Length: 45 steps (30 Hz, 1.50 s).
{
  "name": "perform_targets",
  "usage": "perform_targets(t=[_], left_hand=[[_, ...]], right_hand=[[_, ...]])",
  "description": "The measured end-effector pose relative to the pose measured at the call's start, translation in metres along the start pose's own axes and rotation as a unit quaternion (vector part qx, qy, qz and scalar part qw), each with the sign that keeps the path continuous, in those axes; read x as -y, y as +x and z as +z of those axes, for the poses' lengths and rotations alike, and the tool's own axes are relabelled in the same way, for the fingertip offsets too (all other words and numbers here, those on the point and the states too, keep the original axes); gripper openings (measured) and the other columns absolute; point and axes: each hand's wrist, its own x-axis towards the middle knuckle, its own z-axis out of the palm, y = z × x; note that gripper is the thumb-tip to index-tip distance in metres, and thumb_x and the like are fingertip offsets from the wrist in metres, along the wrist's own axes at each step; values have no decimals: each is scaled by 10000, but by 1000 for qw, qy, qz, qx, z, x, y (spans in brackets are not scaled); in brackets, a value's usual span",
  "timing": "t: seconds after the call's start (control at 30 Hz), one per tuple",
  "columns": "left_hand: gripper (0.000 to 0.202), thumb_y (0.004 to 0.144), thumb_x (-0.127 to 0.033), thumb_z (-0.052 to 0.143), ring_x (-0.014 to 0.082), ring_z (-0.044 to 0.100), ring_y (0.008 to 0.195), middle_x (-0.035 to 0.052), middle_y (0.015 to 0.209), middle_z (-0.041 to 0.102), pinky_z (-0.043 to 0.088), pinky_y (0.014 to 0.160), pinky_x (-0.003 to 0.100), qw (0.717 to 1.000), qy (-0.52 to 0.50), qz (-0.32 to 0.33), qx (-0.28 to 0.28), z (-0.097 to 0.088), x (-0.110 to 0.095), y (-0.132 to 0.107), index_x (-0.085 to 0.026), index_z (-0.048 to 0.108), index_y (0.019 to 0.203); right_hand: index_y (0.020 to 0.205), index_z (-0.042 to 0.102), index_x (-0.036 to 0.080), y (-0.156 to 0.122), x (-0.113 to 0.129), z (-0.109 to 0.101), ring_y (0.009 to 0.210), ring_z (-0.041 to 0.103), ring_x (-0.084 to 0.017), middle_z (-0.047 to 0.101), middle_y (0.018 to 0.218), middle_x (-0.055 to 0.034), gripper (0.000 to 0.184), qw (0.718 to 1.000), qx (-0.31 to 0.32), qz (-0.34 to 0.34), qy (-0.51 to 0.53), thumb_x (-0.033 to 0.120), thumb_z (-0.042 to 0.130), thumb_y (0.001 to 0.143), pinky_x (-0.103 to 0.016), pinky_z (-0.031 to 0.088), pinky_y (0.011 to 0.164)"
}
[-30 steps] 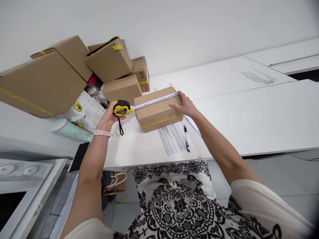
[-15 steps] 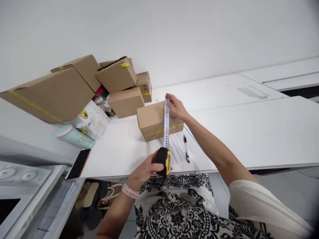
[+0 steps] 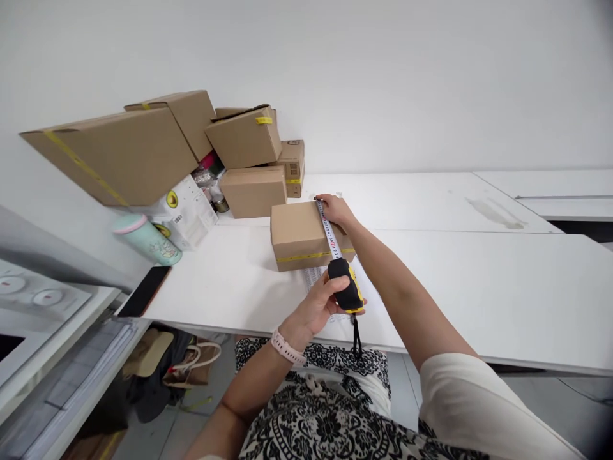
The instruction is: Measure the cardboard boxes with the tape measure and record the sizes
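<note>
My left hand (image 3: pixel 318 305) is closed around a black and yellow tape measure (image 3: pixel 343 286), whose wrist strap dangles over the table edge. From its case the white blade (image 3: pixel 329 235) runs across the top of a small cardboard box (image 3: pixel 297 223) to the far edge. There my right hand (image 3: pixel 335 209) pinches the blade's end, its fingers at the box's back edge. Yellow tape circles the box's lower front. Beneath and in front of the box lies a printed sheet (image 3: pixel 313 277), mostly covered by my left hand and the tape measure.
Several cardboard boxes (image 3: pixel 253 190) are stacked at the back left. Beside them stand a white avocado-print carton (image 3: pixel 191 220) and a mint bottle (image 3: pixel 148 239). A dark phone (image 3: pixel 146 292) lies at the white table's (image 3: pixel 454 287) left front corner. Bags (image 3: pixel 194 364) sit below.
The tape case has moved up and right, closer to the box, and less blade is out. The blade now slants across the box. My view has turned slightly.
</note>
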Motion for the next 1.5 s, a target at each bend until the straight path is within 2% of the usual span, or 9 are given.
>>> perform_targets(t=[0.27,0.47,0.73,0.93,1.07,1.3,1.5], left_hand=[[658,668,-466,822,334,710,856,101,951,625,588,746,475,999,-40,-4,-7,0,-2,4,-150,533,1168],[716,691,-457,806,328,712,903,126,1062,632,586,786,466,999,-42,7,-9,-2,14,1,-162,497,1265],[808,678,-491,810,345,697,940,145,1119,622,581,799,468,999,-38,1,-15,3,15,-1,-146,464,1322],[764,697,-473,794,335,695,940,150,1142,618,579,797,474,999,-32,4,-15,4,18,-1,-153,477,1314],[738,703,-463,795,324,696,922,141,1121,623,578,792,470,999,-30,6,-17,4,18,-1,-163,486,1303],[700,726,-446,780,321,692,923,139,1120,616,566,809,492,1000,-23,12,-15,4,19,-3,-166,497,1301],[707,721,-438,792,323,694,917,149,1110,626,575,798,489,999,-29,13,-14,3,21,-1,-165,498,1304]], right_hand=[[1362,599,153,-6,18,-11,1236,548,-307,629,1368,-108,502,997,50,5,-59,127,379,911,-414,414,1042],[1345,614,145,-12,28,-18,1217,558,-308,625,1373,-114,505,997,59,14,-44,118,359,909,-423,400,1046],[1331,631,159,-13,26,-20,1237,549,-305,632,1370,-98,499,998,58,26,2,139,364,909,-420,416,1038],[1294,665,203,-14,23,-18,1223,557,-317,648,1350,-62,477,999,42,14,20,169,385,909,-460,398,1074],[1296,666,191,-14,23,-17,1230,556,-326,643,1358,-75,483,999,41,15,27,160,397,896,-474,393,1080],[1300,662,184,-14,22,-17,1249,547,-304,635,1369,-64,495,999,40,17,22,148,394,886,-424,393,1089],[1276,674,184,-14,20,-11,1255,544,-325,643,1355,-87,451,998,40,20,42,191,417,905,-470,385,1097]])
